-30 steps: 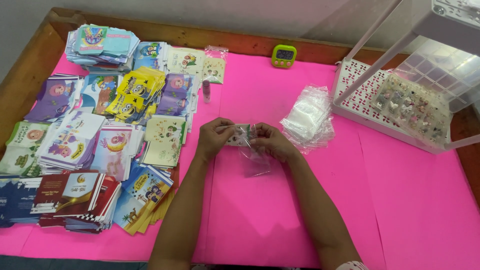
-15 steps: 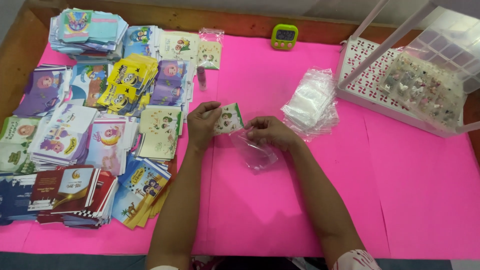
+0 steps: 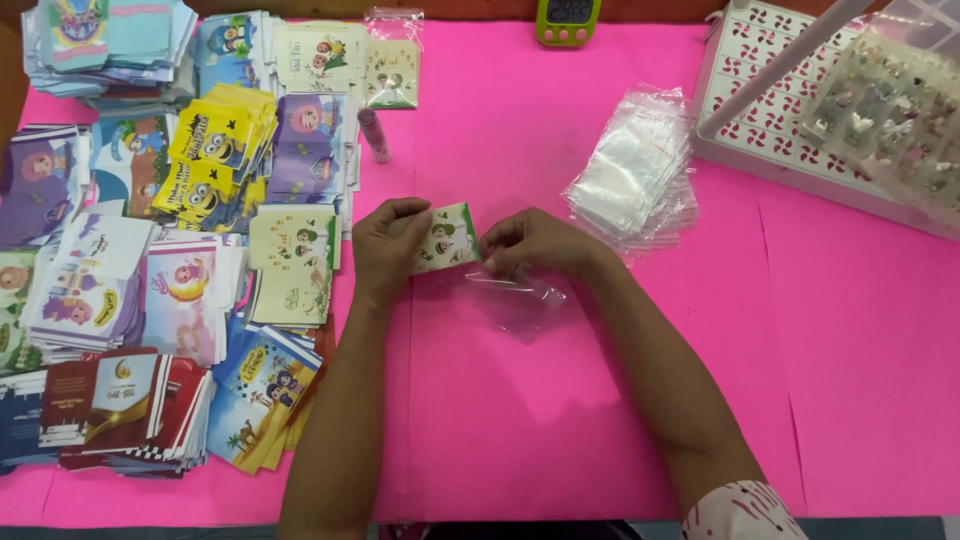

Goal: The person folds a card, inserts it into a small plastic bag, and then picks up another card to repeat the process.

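Glossy rectangular card [image 3: 446, 238] between both hands, crinkly clear bag [image 3: 518, 297] beneath.

Bright pink table covering [image 3: 560, 420] over a wooden-edged table [image 3: 470, 10], evenly lit.

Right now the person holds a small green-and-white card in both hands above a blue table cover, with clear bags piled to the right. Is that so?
Not quite: the table cover is bright pink, not blue, as the head view shows. The left hand and right hand do hold the green-and-white card, with clear bags piled to the right.
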